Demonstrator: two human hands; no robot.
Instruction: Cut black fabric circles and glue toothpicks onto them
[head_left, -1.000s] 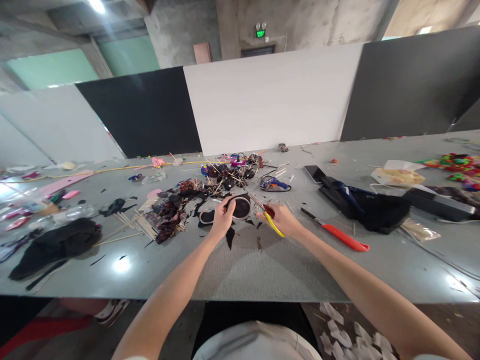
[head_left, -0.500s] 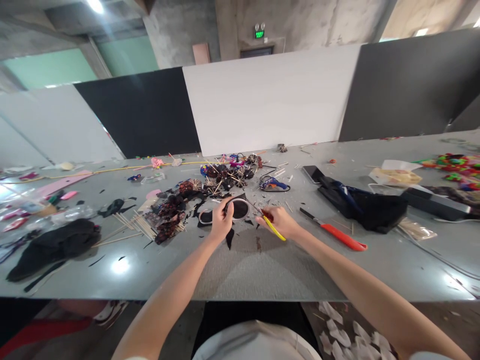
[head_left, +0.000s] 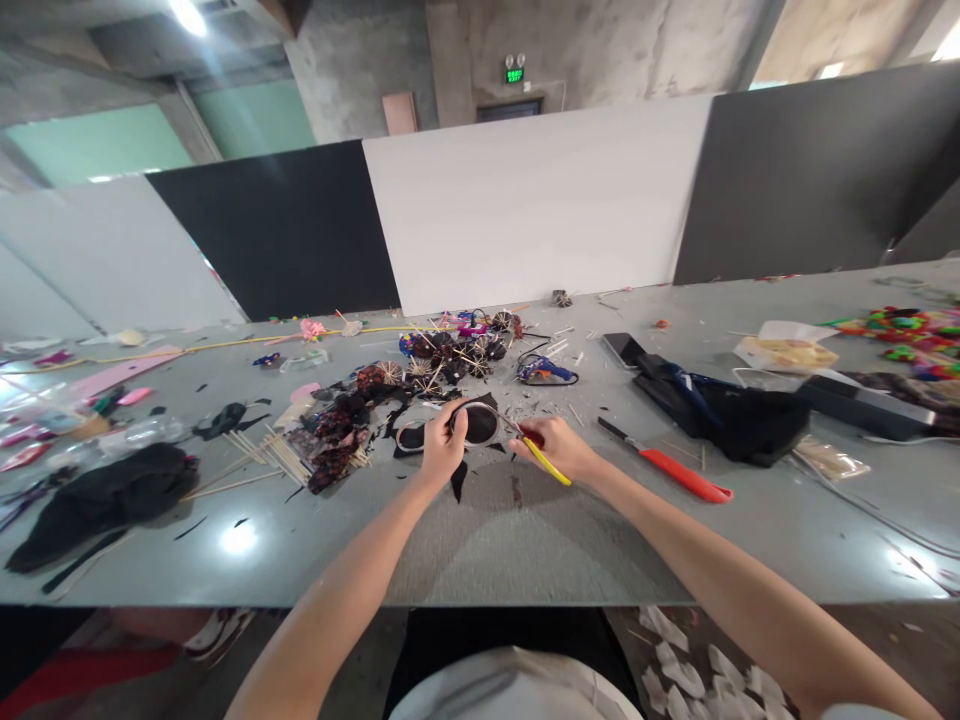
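Observation:
My left hand (head_left: pixel 444 447) is closed, thumb on top, pinching black cloth (head_left: pixel 480 426) against a pale ring that looks like a tape roll (head_left: pixel 496 432). A second pale ring (head_left: pixel 409 436) lies just left of that hand, partly hidden by it. In my right hand (head_left: pixel 561 447) is a pair of scissors with yellow handles (head_left: pixel 551 463); the blades point left at the edge of the cloth and ring. Whether the blades touch the cloth cannot be made out. Black scraps (head_left: pixel 459 482) lie below the left hand.
Behind the hands sit several dark balls stuck with sticks (head_left: pixel 474 356). Wooden sticks (head_left: pixel 281 455) and patterned dark fabric (head_left: pixel 330 440) lie left. A red-handled knife (head_left: pixel 686 475), a blue glue gun (head_left: pixel 547 370) and a black bag (head_left: pixel 727 410) are to the right.
The view has shifted slightly. Both hands keep nearly the same place and hold, and a dark edge of the cloth now shows over the top of the ring.

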